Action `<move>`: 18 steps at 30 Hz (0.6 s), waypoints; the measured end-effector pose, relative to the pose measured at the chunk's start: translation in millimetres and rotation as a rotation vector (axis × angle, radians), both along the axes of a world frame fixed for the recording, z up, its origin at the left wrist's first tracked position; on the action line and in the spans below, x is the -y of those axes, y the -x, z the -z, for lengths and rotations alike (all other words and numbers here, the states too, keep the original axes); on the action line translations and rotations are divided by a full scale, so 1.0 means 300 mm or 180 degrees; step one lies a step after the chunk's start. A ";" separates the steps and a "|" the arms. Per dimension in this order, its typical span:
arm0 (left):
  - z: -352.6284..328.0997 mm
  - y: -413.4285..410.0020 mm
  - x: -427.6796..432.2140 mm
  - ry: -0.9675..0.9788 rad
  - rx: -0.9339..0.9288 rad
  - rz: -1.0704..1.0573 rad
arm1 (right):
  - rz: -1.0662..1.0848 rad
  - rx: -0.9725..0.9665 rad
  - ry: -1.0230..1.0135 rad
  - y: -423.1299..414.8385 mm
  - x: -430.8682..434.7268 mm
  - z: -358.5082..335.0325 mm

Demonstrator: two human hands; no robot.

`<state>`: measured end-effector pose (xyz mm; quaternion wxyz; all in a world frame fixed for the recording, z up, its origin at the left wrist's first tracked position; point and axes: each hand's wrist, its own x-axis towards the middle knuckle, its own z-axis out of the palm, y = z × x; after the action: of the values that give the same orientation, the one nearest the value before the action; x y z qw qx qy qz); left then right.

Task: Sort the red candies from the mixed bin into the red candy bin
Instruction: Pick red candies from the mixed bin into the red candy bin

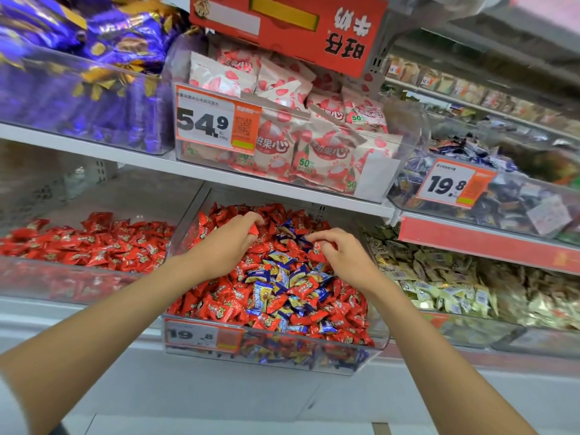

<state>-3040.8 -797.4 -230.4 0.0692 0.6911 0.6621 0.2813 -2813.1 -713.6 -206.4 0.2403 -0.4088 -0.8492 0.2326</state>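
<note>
Below the white shelf (125, 152), clear bins stand side by side. The mixed bin (314, 356) is in the middle, and the red candy bin (62, 287) is just beside it on the left and shows only red wrappers.

Progress (judgement): early. The mixed bin is still mostly red candies (219, 306), heaped on its left, near and far sides. Blue candies (260, 296) cluster at the centre. Most of the sorting is left.

Both hands are over the far half of the mixed bin.
- The left hand (229, 243) is on the far left, fingers curled round a red candy (253, 230).
- The right hand (345, 255) is to the right of centre, fingertips pinched on a second red candy (318, 246) at the heap's surface. Cannot tell whether it is lifted clear.

Neither hand is over the red candy bin; the left hand is nearer to it.
</note>
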 end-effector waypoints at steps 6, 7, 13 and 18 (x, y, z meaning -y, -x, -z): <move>0.035 0.019 -0.062 0.0353 -0.0635 -0.0259 | 0.0082 0.0227 -0.0292 0.063 -0.070 0.036; 0.038 0.018 -0.070 0.0439 -0.0738 -0.0292 | 0.0079 0.0269 -0.0293 0.075 -0.079 0.044; 0.042 0.006 -0.090 0.0707 -0.1303 -0.0307 | -0.0249 0.0915 0.0047 0.136 -0.108 0.082; 0.038 0.000 -0.094 0.0549 -0.1114 -0.0286 | -0.0527 0.0953 0.0271 0.148 -0.101 0.071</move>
<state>-3040.7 -769.3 -242.0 -0.0007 0.6907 0.7159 0.1020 -2857.4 -683.3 -227.7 0.0736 -0.3773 -0.8956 0.2238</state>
